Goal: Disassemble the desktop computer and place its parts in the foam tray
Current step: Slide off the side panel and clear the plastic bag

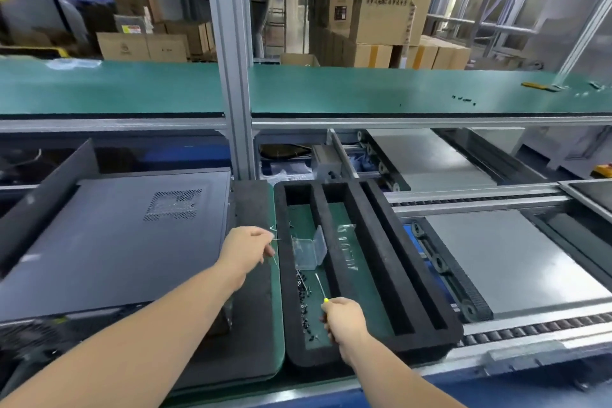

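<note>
1. A person's two bare arms reach from 6 o'clock over a green tabletop [277,308] on an assembly line.
2. The computer [116,242], a dark grey case lying flat with a vent grille facing up, fills the 9 o'clock side of the view; its panel is still on.
3. The tray [381,258], black foam with long slots, sits just beside the case toward 3 o'clock, its length running from 6 to 12 o'clock.
4. The left hand [246,250] hovers between case and tray, fingers curled and pinching a thin pale sliver, too small to identify.
5. The right hand [344,321] is over the tray's leftmost slot at its 6 o'clock end, gripping a screwdriver [322,290] with a yellow collar; the shaft points toward 11 o'clock.
6. In that same slot, a scatter of small black screws [303,291] lies just beside the tool's tip, and a clear plastic box [309,250] stands open farther toward 12 o'clock.
7. A clear plastic piece [347,242] rests in the next slot.
8. Cardboard boxes [390,3] are stacked at 12 o'clock behind a second green bench.
</note>
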